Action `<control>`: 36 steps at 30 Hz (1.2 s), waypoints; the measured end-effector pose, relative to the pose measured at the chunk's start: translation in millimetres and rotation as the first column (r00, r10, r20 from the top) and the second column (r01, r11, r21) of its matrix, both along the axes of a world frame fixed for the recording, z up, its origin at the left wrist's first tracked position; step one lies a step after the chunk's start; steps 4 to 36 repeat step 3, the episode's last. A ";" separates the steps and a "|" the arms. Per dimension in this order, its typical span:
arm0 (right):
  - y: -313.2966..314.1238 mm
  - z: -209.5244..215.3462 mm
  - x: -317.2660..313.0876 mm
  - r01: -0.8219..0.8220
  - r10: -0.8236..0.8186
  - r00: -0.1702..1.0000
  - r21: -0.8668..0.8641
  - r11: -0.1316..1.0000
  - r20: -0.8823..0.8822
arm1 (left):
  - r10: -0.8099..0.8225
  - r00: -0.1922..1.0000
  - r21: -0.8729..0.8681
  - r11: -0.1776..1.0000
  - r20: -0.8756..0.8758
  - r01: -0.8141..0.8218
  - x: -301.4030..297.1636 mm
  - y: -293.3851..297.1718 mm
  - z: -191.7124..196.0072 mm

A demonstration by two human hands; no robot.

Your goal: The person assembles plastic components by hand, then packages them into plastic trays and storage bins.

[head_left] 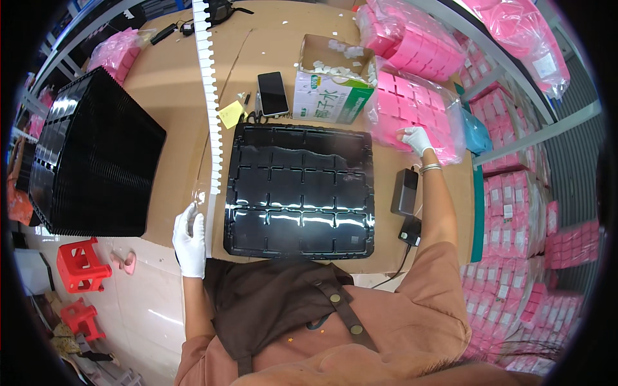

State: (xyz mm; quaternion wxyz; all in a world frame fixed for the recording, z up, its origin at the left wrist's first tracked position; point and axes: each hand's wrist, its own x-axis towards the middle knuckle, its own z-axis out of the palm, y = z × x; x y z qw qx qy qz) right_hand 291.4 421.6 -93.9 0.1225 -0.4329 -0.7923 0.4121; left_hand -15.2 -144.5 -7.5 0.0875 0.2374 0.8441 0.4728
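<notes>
My left hand (190, 243), in a white glove, is at the table's front edge, by the lower end of a long white notched strip (214, 128). A gap shows between its thumb and fingers, with nothing plainly held. My right hand (418, 139), gloved with bare fingertips, reaches to the right. Its fingers are closed at the near edge of a clear plastic bag (456, 138) that holds pink compartment sheets (412, 106). Between my hands lies a black plastic tray (299, 193) with a grid of compartments. Shiny clear film appears to cover part of it.
At left stands a tall stack of black trays (96, 154). Behind the black tray are a phone (273, 93), yellow sticky notes (230, 114) and a carton (331, 96) with white scraps. A black power adapter (404, 192) sits at right. Red stools (84, 264) stand on the floor.
</notes>
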 end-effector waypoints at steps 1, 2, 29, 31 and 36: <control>0.6 0.7 0.4 0.002 -0.003 1.000 -0.040 0.999 -0.022 | -0.002 1.000 0.005 1.000 0.008 0.002 0.0 -0.1 -0.2; 1.2 1.5 1.1 0.001 -0.001 1.000 -0.041 0.999 -0.020 | -0.004 1.000 0.011 1.000 0.017 0.004 -0.1 0.1 -0.3; 1.9 2.4 1.8 -0.019 0.018 1.000 -0.053 0.998 -0.021 | -0.003 1.000 0.010 1.000 0.018 0.003 -0.1 -0.3 -0.6; 1.9 2.4 1.8 -0.019 0.018 1.000 -0.053 0.998 -0.021 | -0.003 1.000 0.010 1.000 0.018 0.003 -0.1 -0.3 -0.6; 1.9 2.4 1.8 -0.019 0.018 1.000 -0.053 0.998 -0.021 | -0.003 1.000 0.010 1.000 0.018 0.003 -0.1 -0.3 -0.6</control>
